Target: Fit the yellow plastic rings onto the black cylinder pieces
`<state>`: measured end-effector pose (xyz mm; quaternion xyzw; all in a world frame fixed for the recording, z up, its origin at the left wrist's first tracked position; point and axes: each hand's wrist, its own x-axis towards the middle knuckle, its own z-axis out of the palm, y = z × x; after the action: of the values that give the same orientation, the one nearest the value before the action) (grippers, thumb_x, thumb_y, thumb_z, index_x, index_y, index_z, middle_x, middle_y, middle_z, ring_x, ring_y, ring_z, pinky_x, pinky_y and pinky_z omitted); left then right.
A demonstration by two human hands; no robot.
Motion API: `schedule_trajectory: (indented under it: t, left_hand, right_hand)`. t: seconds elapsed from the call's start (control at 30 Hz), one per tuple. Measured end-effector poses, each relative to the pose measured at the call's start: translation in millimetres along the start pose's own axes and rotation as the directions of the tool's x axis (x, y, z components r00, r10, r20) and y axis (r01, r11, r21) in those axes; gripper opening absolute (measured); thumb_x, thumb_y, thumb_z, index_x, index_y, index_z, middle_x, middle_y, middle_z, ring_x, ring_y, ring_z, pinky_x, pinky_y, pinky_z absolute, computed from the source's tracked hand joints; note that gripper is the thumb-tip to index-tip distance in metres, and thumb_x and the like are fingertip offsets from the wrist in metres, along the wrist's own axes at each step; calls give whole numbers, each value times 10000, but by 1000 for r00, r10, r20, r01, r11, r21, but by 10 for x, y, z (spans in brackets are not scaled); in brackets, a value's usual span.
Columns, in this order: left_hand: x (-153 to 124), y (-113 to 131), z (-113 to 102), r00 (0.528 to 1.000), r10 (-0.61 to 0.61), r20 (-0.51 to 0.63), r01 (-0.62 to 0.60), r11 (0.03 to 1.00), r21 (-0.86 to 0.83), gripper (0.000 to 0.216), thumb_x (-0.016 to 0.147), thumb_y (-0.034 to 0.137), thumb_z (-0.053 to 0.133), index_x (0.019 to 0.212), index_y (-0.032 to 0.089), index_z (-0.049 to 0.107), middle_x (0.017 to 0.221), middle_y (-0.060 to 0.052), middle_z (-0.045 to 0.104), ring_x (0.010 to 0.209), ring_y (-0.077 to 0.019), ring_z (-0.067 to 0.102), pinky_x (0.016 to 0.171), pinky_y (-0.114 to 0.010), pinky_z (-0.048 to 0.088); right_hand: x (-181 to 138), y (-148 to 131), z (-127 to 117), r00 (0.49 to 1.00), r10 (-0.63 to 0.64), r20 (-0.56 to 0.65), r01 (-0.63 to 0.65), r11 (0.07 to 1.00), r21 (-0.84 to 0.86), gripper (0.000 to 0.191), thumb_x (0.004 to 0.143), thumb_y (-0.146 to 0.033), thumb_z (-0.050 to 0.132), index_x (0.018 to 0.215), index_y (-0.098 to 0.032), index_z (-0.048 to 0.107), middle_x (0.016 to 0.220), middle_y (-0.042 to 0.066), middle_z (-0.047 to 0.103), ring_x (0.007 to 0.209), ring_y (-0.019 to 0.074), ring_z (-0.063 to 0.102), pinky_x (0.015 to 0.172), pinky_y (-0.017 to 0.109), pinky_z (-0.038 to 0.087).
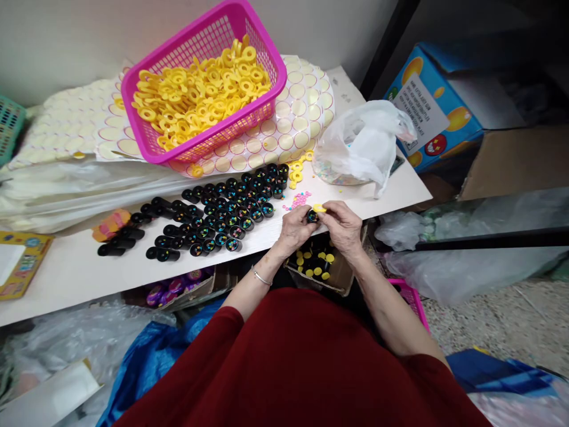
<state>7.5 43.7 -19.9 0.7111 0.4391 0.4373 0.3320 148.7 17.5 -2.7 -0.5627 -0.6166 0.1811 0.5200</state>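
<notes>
My left hand [296, 228] is closed around a small black tube [312, 216] at the table's front edge. My right hand [344, 225] pinches a yellow ring cap [319, 208] just above the tube's mouth. Both hands meet over a brown box [338, 279] below the table that holds several capped tubes. A little heap of coloured beads [299, 200] lies just beyond my fingers. Several open black tubes [222, 213] with beads inside stand in rows to the left.
A pink basket [146, 136] full of yellow rings sits on round-patterned sheets [302, 118] at the back. A white plastic bag [368, 142] of beads lies at the right. A blue carton [427, 107] stands beyond the table's right edge. Plastic bags crowd the floor.
</notes>
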Motion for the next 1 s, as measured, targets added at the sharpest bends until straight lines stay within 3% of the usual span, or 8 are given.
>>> schedule_trajectory:
  t: [0.07,0.13,0.3,0.43,0.57,0.7,0.87,1.0]
  left_hand:
    - [2,-4,-3,1000,24,-15,-25,1000,-4,177,650,199,703,793,170,604,603,57,453,554,-80,403,527,-219,338]
    - [4,-8,-4,998,62,-29,-62,998,-8,194,629,187,717,786,168,605,612,55,467,553,-79,412,528,-218,348]
    - [8,-12,-7,993,116,-30,-116,993,19,167,648,169,690,792,173,606,610,53,480,549,-78,420,525,-214,355]
    - [12,6,-9,991,131,-25,-130,991,37,156,651,173,693,773,175,596,610,51,489,554,-79,421,525,-212,354]
    - [14,26,-12,990,141,-10,-141,990,22,148,656,166,689,758,170,582,627,50,493,557,-73,423,530,-209,355]
    - [12,29,-9,994,110,-4,-110,994,13,141,662,161,682,762,171,584,627,50,483,569,-76,429,544,-212,356]
    - [6,31,2,996,89,5,-89,996,30,126,687,207,683,756,179,582,622,50,488,564,-81,425,548,-221,352]
    - [2,29,5,994,106,1,-106,993,51,126,721,241,683,738,176,576,615,42,498,582,-90,435,562,-228,352]
  right_hand:
    - [40,75,-9,998,24,-60,-32,991,-130,158,819,-346,591,886,-220,659,866,57,654,822,208,589,768,382,501]
    - [98,164,-31,999,11,-45,-24,958,-286,140,796,-336,601,840,-223,672,868,64,663,872,239,555,829,426,469]
    - [364,233,-18,987,-6,160,81,881,-466,186,824,-293,539,853,-217,706,998,82,660,954,268,485,842,423,423]
    - [610,157,118,932,49,360,159,836,-525,229,846,-270,501,859,-214,723,921,78,660,889,261,469,774,396,386]
    - [736,98,222,882,91,462,219,789,-574,276,859,-271,462,830,-178,719,921,115,652,901,280,460,722,388,341]
    - [764,85,190,861,55,506,282,777,-563,252,842,-221,446,827,-160,690,916,129,639,924,287,458,741,394,331]
    - [580,43,-22,911,-58,408,221,905,-365,193,837,-226,475,778,-211,659,813,69,613,828,242,483,749,388,380]
    - [315,-53,-172,912,-99,397,205,950,-235,167,848,-253,500,772,-226,647,771,48,604,765,220,480,730,380,405]
